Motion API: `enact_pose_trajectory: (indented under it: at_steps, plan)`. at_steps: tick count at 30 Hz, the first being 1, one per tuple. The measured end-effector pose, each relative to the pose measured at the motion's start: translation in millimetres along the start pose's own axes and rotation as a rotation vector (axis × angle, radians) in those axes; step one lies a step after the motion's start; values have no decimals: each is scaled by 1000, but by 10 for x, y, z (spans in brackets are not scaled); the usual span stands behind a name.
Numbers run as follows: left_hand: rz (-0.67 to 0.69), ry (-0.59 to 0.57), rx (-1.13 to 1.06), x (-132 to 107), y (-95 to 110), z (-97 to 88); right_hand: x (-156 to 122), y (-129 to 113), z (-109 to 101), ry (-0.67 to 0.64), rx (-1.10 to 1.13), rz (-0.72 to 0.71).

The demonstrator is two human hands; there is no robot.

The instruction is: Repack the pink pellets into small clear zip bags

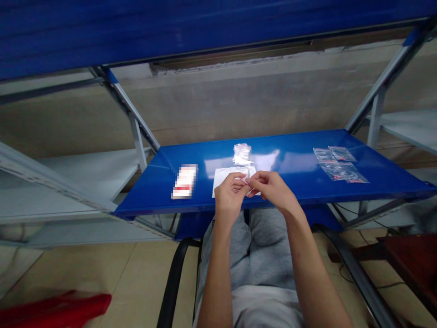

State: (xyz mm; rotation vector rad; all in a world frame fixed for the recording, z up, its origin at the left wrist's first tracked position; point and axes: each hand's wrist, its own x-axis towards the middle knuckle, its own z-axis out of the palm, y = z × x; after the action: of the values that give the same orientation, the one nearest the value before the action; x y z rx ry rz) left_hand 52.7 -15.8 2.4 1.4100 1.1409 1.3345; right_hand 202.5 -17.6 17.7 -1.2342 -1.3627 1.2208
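My left hand [232, 191] and my right hand [269, 187] meet above the near edge of the blue table, fingertips pinched together. Between them is a small, pale, see-through piece that looks like a clear plastic bag [248, 173], mostly hidden by the fingers. Under the hands lies a white sheet [221, 174], partly covered by them. Just behind it sits a pile of clear plastic bags [242, 155]. Over to the right, several flat clear bags with red marks or contents [336, 165] lie overlapping.
A blurred-out white and red item [185, 181] lies left on the blue tabletop [287, 155]. Slanted metal posts [136, 116] stand at both ends, and a blue shelf [205, 32] hangs overhead. Black chair armrests [175, 278] flank my legs. Red cloth [68, 310] is on the floor.
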Motion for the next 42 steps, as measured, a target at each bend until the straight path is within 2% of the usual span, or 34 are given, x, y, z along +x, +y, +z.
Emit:
enact_pose_trajectory:
  at_steps: [5, 16, 23, 28, 35, 42]
  plan:
    - [-10, -53, 6, -11, -18, 8, -3, 36, -67, -30, -29, -18]
    - [-97, -162, -173, 38, -89, -58, -17, 49, -126, -78, 48, 2]
    - [-63, -178, -178, 62, -139, -96, -26, 34, -140, -101, 59, -6]
    - [21, -177, 24, 68, -216, -111, 1, 62, -151, -94, -34, -38]
    - [291, -68, 473, 13, -108, -77, 28, 66, -92, -25, -161, -145]
    - [356, -66, 628, -30, -42, -22, 44, 99, -28, 64, -426, -261]
